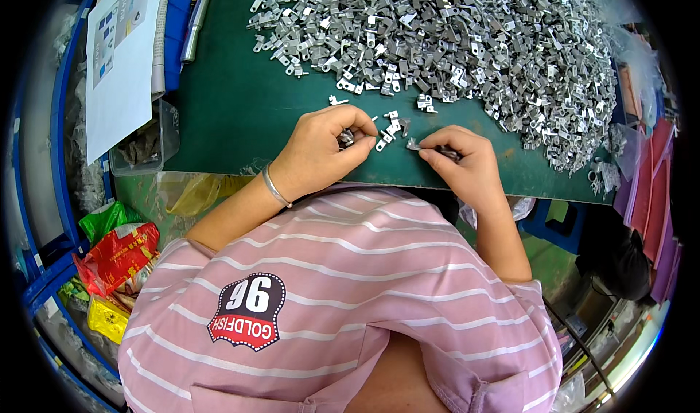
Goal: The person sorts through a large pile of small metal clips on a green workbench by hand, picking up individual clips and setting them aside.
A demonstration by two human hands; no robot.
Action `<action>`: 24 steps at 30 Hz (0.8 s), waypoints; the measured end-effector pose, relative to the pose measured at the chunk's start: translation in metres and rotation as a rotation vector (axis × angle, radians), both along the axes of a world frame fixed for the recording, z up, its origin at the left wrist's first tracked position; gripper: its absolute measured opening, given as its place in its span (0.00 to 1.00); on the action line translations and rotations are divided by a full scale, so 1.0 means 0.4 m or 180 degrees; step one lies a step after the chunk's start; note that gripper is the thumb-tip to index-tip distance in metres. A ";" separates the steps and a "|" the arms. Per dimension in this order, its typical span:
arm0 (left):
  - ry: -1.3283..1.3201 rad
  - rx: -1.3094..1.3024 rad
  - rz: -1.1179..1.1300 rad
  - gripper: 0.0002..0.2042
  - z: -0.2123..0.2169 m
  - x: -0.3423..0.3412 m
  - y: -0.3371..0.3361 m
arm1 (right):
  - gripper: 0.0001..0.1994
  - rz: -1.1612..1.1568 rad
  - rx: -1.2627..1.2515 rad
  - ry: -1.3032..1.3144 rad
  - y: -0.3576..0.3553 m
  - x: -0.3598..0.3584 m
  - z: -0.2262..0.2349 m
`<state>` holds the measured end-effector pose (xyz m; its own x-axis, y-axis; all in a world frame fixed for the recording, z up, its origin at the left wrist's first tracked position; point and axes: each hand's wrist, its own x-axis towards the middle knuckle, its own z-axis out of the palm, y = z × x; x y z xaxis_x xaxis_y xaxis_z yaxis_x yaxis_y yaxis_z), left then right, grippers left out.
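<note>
My left hand [324, 145], a metal bangle at its wrist, is curled closed around small metal brackets [345, 137] that show between thumb and fingers. Just to its right, my right hand [467, 158] pinches a shiny metal bracket [413, 144] between thumb and forefinger; something dark shows under its curled fingers. Between the hands, a few loose brackets [390, 130] with holes lie on the green tabletop [240, 132]. Beyond them spreads a big heap of similar silver brackets [437, 41], its near edge a short way from my fingers.
At the left, a white printed sheet [120, 63] hangs by a blue bin [177, 26], above a clear plastic box [164, 147]. Blue shelving [60, 136] and colourful bags [120, 256] stand lower left. Pink and purple sheets [652, 187] are at the right; a blue stool [550, 227] is under the table.
</note>
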<state>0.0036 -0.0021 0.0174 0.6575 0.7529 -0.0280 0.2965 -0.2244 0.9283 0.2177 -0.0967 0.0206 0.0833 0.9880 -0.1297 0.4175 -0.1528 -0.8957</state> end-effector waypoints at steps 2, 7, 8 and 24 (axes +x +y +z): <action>-0.0004 0.0017 0.0002 0.04 0.000 -0.001 0.000 | 0.04 0.0132 0.0147 -0.0521 0.011 -0.001 0.007; -0.0066 0.0014 0.0020 0.04 0.001 0.001 -0.002 | 0.07 -0.0357 0.1165 -0.0976 0.073 -0.017 0.000; -0.0066 0.0009 0.0014 0.04 0.001 0.001 -0.002 | 0.07 -0.0307 0.1176 -0.1132 0.083 -0.016 -0.008; -0.0255 -0.0142 -0.0239 0.12 0.025 0.065 0.019 | 0.07 -0.0795 0.0353 0.1000 0.005 -0.006 0.008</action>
